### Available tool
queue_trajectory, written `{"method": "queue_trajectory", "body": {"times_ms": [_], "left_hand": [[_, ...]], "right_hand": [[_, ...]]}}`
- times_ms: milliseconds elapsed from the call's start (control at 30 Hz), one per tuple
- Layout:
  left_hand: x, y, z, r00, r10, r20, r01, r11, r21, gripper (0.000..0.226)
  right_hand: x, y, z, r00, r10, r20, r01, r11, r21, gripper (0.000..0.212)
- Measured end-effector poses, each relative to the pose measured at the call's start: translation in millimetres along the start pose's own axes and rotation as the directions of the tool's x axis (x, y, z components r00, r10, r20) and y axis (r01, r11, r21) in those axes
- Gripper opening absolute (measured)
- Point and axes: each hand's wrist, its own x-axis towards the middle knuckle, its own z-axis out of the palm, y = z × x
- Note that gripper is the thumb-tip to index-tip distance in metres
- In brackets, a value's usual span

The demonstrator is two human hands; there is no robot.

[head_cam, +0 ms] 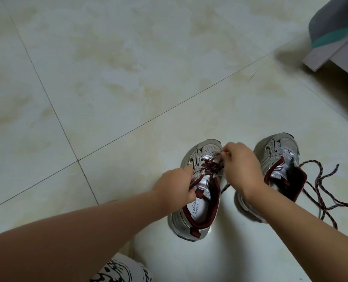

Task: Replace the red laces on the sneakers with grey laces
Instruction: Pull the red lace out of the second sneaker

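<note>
Our left hand (pixel 174 185) grips the tongue of the left sneaker (pixel 197 190); our right hand (pixel 243 165) pinches its red lace (pixel 211 165) near the toe eyelets. 2nd sneaker (pixel 279 171) sits unlaced just right, loose lace (pixel 321 188) beside it. Pale tiled floor (pixel 108 78), bed corner (pixel 336 33) top right.

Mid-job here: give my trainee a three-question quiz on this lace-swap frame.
1. True or false: the right sneaker has its red lace threaded through its eyelets.
2. Which hand pinches the lace near the toe of the left sneaker? A) left hand B) right hand
3. Fill in: the loose red lace lies on the ____.

Key: 1 false; 2 B; 3 floor.
</note>
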Motion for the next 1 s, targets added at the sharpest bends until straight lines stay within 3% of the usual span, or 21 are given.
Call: {"method": "queue_trajectory", "body": {"times_ms": [100, 233, 333, 400, 433, 533, 567, 667, 733, 800, 867, 1000], "left_hand": [[2.0, 0.9, 0.7, 1.0, 0.007, -0.023, -0.007, 1.0, 0.005, 0.023], [-1.0, 0.6, 3.2, 0.999, 0.006, -0.035, -0.007, 1.0, -0.011, 0.023], [-3.2, -2.0, 4.4, 0.999, 0.01, -0.043, -0.011, 0.999, -0.039, 0.02], [-2.2, -2.9, 4.5, 0.999, 0.018, -0.041, -0.02, 0.999, -0.047, 0.019], [-1.6, -3.2, 4.6, 0.999, 0.02, -0.039, -0.022, 0.998, -0.051, 0.019], [-0.8, -3.8, 5.7, 0.999, 0.02, -0.035, -0.022, 0.998, -0.058, 0.019], [-0.9, -3.8, 5.9, 0.999, 0.018, -0.035, -0.02, 0.998, -0.059, 0.019], [-1.0, -2.5, 5.0, 0.999, 0.024, -0.045, -0.027, 0.998, -0.054, 0.019], [-1.3, -1.7, 5.2, 0.999, 0.028, -0.045, -0.031, 0.998, -0.055, 0.02], [-2.1, -1.9, 6.4, 0.999, 0.025, -0.046, -0.028, 0.998, -0.064, 0.019], [-2.2, -2.8, 7.3, 0.998, 0.026, -0.05, -0.029, 0.997, -0.072, 0.018], [-1.6, -4.4, 7.6, 0.998, 0.032, -0.046, -0.036, 0.996, -0.081, 0.019]], "right_hand": [[-11.1, -11.6, 7.5, 0.968, -0.179, 0.174, 0.19, 0.98, -0.053, 0.027], [-6.8, -19.9, 17.8, 0.94, -0.17, 0.295, 0.196, 0.979, -0.062, 0.017], [3.1, -20.3, 11.8, 0.988, -0.004, 0.152, -0.024, 0.984, 0.179, 0.02], [10.2, -14.8, 0.6, 0.983, 0.184, 0.031, -0.181, 0.903, 0.39, 0.025], [12.8, -10.8, -3.3, 0.973, 0.229, -0.03, -0.197, 0.891, 0.409, 0.024], [10.1, -6.9, -4.9, 0.988, 0.112, -0.105, -0.089, 0.976, 0.2, 0.01], [5.6, -8.5, -2.2, 0.997, 0.008, -0.079, -0.001, 0.996, 0.084, 0.019], [-6.7, -13.4, 10.8, 0.934, -0.322, 0.153, 0.35, 0.908, -0.23, 0.029], [-10.9, -14.7, 19.5, 0.891, -0.375, 0.257, 0.442, 0.846, -0.298, 0.022], [-8.9, -14.4, 18.9, 0.92, -0.343, 0.19, 0.385, 0.882, -0.27, 0.013], [-1.5, -11.4, 10.8, 0.973, -0.229, 0.007, 0.227, 0.958, -0.178, 0.016], [19.5, -3.8, -16.1, 0.966, 0.09, -0.242, -0.048, 0.983, 0.176, 0.025]]}}
